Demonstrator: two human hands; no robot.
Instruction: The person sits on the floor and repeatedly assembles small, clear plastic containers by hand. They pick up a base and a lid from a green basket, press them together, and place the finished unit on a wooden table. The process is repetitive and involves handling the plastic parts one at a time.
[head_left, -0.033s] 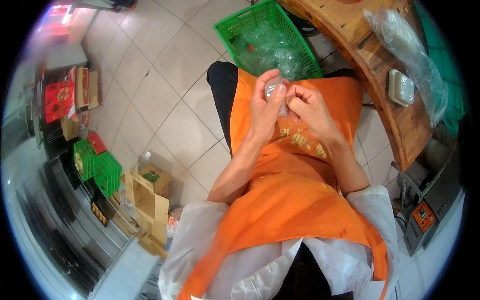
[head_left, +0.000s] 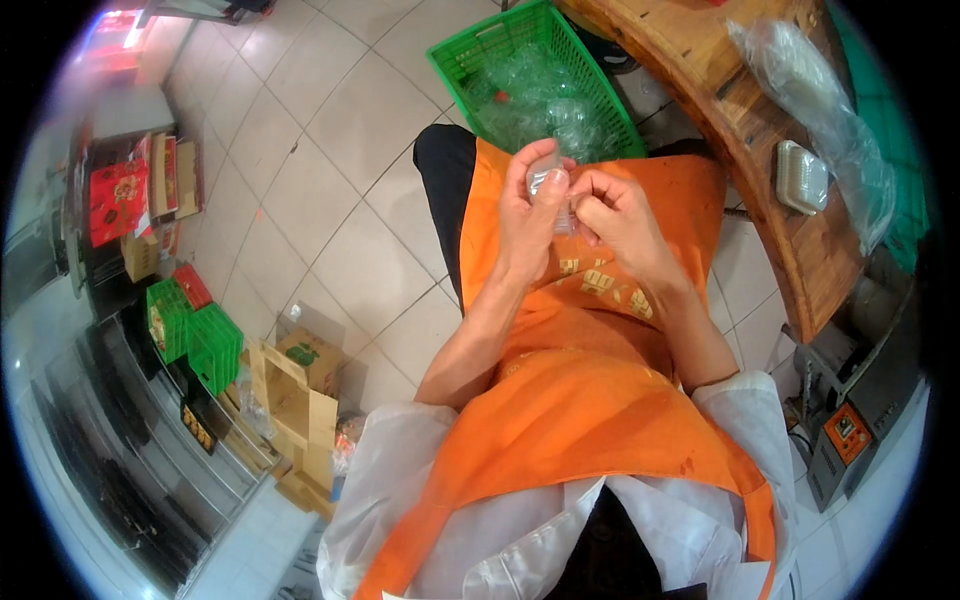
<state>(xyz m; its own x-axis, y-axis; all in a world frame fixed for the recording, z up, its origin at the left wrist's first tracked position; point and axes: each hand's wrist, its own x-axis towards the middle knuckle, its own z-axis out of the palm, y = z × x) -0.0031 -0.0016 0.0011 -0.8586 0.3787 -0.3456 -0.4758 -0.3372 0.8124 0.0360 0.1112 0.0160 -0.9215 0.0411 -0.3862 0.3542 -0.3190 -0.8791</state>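
Note:
Above my lap, in front of an orange apron (head_left: 590, 400), my left hand (head_left: 525, 215) is closed around a small clear plastic container (head_left: 565, 218). The fingers of my right hand (head_left: 625, 220) are curled and pressed together at the container's right side, pinching its edge. Both hands touch each other or nearly so, and they hide much of the container. Just beyond them stands a green slatted crate (head_left: 610, 75) on the floor, holding a heap of clear plastic containers (head_left: 545, 95) with a small red bit among them.
At the right is a wooden table (head_left: 735, 125) with a curved edge, bearing stacked clear trays (head_left: 802, 177) and a long plastic bag (head_left: 825, 115). Cardboard boxes (head_left: 305, 385) and small green crates (head_left: 213, 345) stand at the left. A grey machine (head_left: 860, 440) is at the lower right.

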